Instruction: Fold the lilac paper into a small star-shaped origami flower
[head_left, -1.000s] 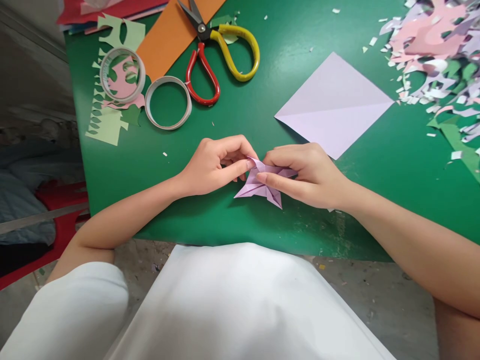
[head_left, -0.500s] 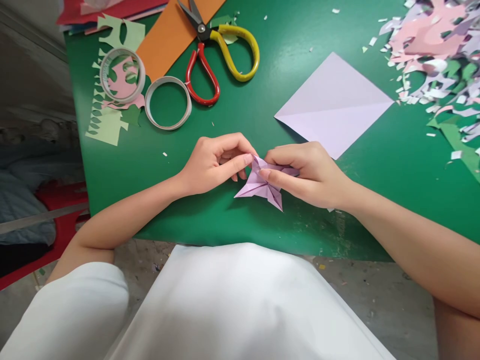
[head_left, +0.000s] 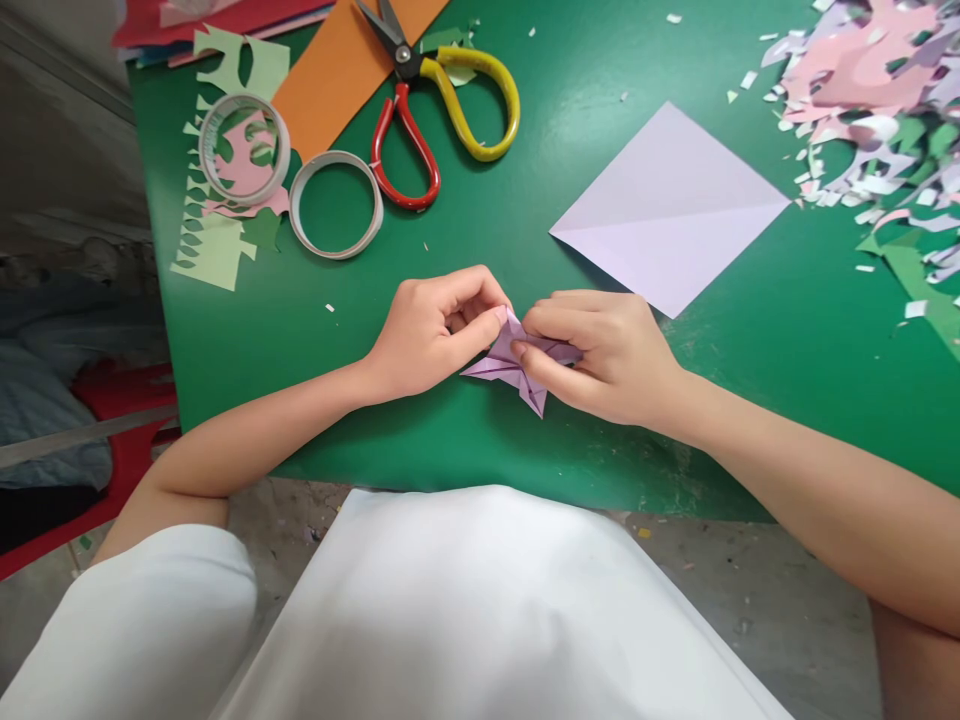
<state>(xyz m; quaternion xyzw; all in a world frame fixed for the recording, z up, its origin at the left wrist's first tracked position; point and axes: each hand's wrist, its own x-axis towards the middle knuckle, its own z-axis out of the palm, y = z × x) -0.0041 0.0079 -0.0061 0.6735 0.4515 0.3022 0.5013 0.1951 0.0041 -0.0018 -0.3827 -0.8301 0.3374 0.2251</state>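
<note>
A folded lilac paper piece (head_left: pixel 508 362) with several pointed flaps is held just above the green table, near its front edge. My left hand (head_left: pixel 442 330) pinches its upper tip between thumb and forefinger. From the other side, my right hand (head_left: pixel 600 350) grips its body, thumb on the near face and fingers behind, covering the right part of the paper. Beyond my right hand lies a flat lilac paper square (head_left: pixel 670 210), turned like a diamond, with a crease running across it.
Scissors (head_left: pixel 405 65) with one red and one yellow handle lie partly on an orange paper strip (head_left: pixel 326 90). Two tape rings (head_left: pixel 336 160) sit left of them, by green and pink cut-outs (head_left: pixel 217 255). Paper scraps (head_left: pixel 862 90) are heaped at the far right.
The folded paper has shifted slightly left and turned a little, its lower flaps drawn closer together. My right hand has moved slightly left with it; my left hand keeps its pinch.
</note>
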